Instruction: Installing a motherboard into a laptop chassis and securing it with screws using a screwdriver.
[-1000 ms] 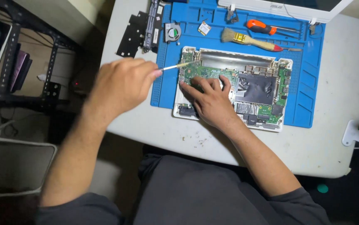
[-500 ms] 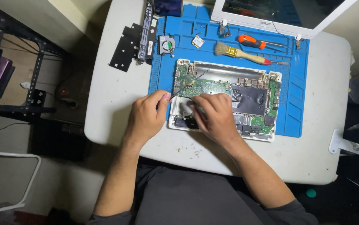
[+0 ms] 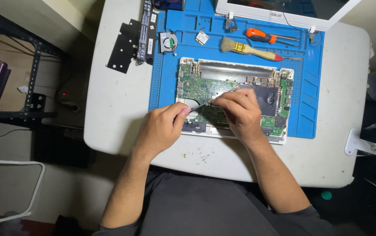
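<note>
A white table with rounded corners stands on a dim floor. A black metal rack stands to its left. A white tubular frame sits lower left.

A home electronics repair corner: a white tabletop carries a blue repair mat with an opened laptop, a brush, a screwdriver and a loose fan; a black rack stands beside.
</note>
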